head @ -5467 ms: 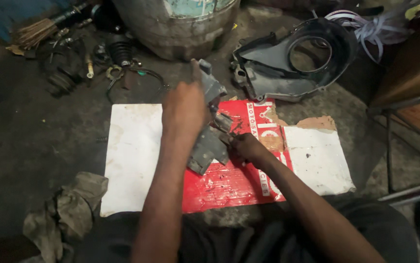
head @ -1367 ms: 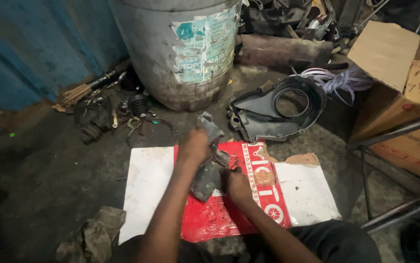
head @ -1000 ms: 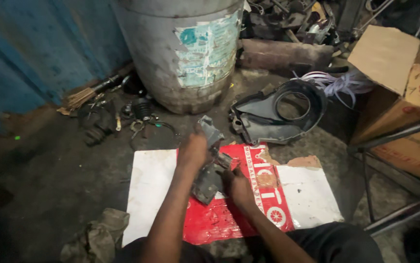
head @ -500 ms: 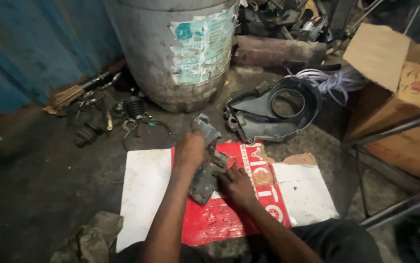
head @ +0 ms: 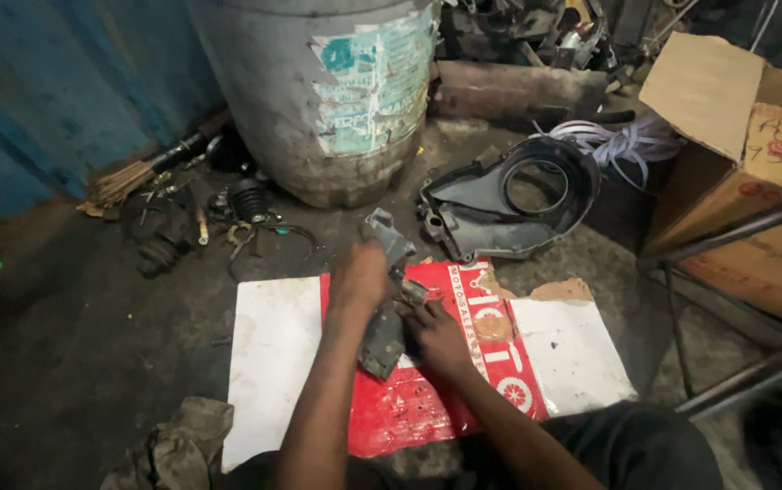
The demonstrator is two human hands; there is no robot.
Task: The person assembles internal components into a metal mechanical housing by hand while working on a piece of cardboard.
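Metal part: I see a grey, elongated metal casting (head: 382, 331) held tilted over the middle of the red and white sheet, its upper end (head: 387, 234) sticking out past my left hand toward the drum
Left hand: my left hand (head: 360, 277) is wrapped around the upper half of the casting, fingers closed over it
Right hand: my right hand (head: 436, 334) sits just beside the casting on its right, fingertips pinched on a small piece at its edge; I cannot tell what that piece is
Sheet: a flat red and white printed sheet (head: 273, 354) lies on the floor under both hands, with a torn brown patch (head: 561, 290) at its far right edge
Black cover: a dark plastic cover with a round opening (head: 500, 204) lies on the floor just beyond the sheet
Drum: a large grey drum (head: 327, 91) with a peeling label stands behind it
Loose parts: small dark parts and springs (head: 227, 218) lie scattered left of the drum
Rag: a dirty cloth (head: 173, 449) lies at the sheet's near left corner
Box: a cardboard box (head: 754, 181) stands at the right
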